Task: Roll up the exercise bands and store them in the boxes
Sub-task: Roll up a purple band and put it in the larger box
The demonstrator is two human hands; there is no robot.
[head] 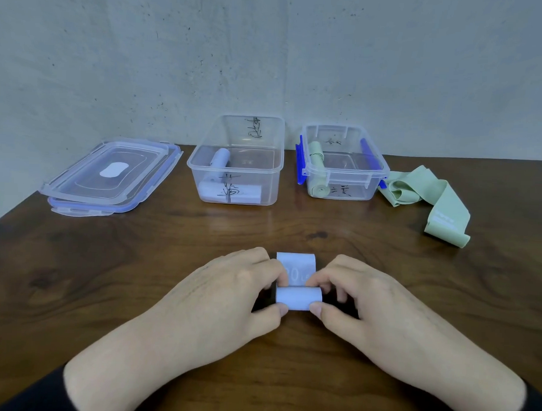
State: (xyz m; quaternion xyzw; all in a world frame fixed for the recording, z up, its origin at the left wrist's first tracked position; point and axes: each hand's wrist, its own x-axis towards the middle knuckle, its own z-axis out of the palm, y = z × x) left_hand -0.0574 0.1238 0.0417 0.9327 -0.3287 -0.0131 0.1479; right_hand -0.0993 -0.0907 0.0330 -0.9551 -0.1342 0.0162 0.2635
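Head | left hand [229, 284], right hand [362, 293] pinch lilac band [298, 296] roll between them

A pale blue exercise band [298, 296] lay almost fully rolled near the table's front edge, a short flat tail left. The left clear box [236, 160] held two blue rolls [230, 191]. The right, blue-clipped box [343, 162] held two green rolls [316, 163]. Just beside it lay a loose, crumpled green band [431, 200].
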